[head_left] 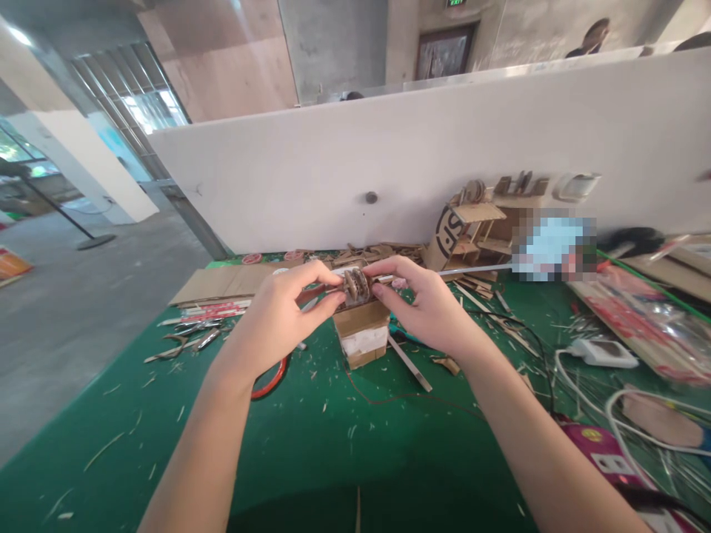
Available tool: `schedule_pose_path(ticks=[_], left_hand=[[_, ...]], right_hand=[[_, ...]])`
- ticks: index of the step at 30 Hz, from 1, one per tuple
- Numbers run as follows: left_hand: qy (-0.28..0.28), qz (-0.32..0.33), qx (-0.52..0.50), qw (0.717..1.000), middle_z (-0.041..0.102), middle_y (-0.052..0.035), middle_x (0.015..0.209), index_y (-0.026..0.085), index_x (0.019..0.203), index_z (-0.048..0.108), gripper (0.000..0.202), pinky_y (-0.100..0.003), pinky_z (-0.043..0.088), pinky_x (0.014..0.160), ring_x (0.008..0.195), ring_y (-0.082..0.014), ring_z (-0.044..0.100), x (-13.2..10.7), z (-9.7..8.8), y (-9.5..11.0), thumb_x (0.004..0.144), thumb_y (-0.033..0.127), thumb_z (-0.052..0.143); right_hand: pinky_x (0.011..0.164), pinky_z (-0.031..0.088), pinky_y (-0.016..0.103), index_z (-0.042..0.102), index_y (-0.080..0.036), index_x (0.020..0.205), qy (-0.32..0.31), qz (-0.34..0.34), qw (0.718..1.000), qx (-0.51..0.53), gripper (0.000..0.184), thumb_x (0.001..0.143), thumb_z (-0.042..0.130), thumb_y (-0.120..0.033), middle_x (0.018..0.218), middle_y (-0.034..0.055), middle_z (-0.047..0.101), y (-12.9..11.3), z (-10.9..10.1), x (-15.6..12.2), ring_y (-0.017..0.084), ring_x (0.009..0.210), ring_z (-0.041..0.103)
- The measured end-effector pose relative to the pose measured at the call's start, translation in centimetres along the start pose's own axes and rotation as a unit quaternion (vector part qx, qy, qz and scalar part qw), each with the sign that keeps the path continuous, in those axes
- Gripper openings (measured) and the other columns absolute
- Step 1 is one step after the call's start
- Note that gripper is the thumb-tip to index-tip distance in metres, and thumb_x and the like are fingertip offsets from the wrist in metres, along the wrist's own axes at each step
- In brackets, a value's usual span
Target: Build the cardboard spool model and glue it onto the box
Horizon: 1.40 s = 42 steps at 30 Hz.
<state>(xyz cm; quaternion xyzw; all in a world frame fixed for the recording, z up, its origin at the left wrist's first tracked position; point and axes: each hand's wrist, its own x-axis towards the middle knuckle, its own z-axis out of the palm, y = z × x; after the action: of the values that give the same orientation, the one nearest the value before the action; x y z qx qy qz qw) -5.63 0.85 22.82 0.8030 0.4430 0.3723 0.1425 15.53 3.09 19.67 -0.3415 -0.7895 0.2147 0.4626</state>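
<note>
Between my two hands is a small roll of layered cardboard discs (356,285), with corrugated edges showing. It rests on top of a little cardboard box (364,348) that has a white patch on its front. My left hand (272,314) pinches the discs from the left with thumb and fingers. From the right, my right hand (430,303) closes its thumb and index finger on the other side of them. A thin wire (383,400) trails from near the box's foot across the green table.
Red-orange scissor handles (271,383) lie left of the box, metal tools (189,337) farther left. At the back stands a cardboard structure (464,229) against a white partition (311,178). A white device (605,353), cables and another person's hand (658,418) are at right.
</note>
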Motion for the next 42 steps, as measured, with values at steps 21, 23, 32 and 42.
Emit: schedule_pose_path(ticks=[21,23,32,42], left_hand=[[0.005,-0.004,0.007,1.000,0.068,-0.0004,0.098,0.026,0.104,0.059,0.016,-0.033,0.055,0.090,0.095,-0.0169,0.064,-0.2,0.2,0.5,0.088,0.025,0.058],[0.010,-0.002,0.026,1.000,0.067,-0.0008,0.109,0.031,0.121,0.055,0.033,-0.034,0.054,0.093,0.101,-0.0178,0.063,-0.3,0.3,0.8,0.089,0.024,0.057],[-0.029,0.015,0.089,0.995,0.064,-0.0015,0.111,0.034,0.124,0.059,0.031,-0.030,0.053,0.079,0.091,-0.0169,0.062,-0.2,-0.1,1.3,0.095,0.029,0.049],[-0.039,0.009,0.091,0.995,0.057,-0.0010,0.128,0.038,0.135,0.045,0.044,-0.037,0.051,0.098,0.118,-0.0223,0.055,-0.5,0.2,1.5,0.093,0.029,0.052]], right_hand=[[0.083,0.048,0.041,0.062,-0.025,0.109,-0.028,-0.041,0.989,-0.137,0.024,0.092,0.048,-0.015,0.104,0.0053,0.067,-1.2,-0.6,0.3,0.024,0.106,0.054],[0.085,0.048,0.042,0.059,-0.027,0.118,-0.030,-0.043,0.989,-0.142,0.030,0.093,0.046,-0.014,0.109,0.0054,0.066,-1.3,-0.6,0.2,0.024,0.108,0.054],[0.094,0.046,0.047,0.050,-0.026,0.125,-0.018,-0.038,0.989,-0.140,0.034,0.093,0.046,-0.015,0.118,0.0063,0.064,-1.0,-0.6,-0.1,0.025,0.115,0.054],[0.097,0.045,0.047,0.046,-0.029,0.132,-0.026,-0.068,0.984,-0.163,0.043,0.093,0.042,-0.011,0.122,0.0032,0.064,-1.3,-0.9,-0.1,0.024,0.117,0.053]])
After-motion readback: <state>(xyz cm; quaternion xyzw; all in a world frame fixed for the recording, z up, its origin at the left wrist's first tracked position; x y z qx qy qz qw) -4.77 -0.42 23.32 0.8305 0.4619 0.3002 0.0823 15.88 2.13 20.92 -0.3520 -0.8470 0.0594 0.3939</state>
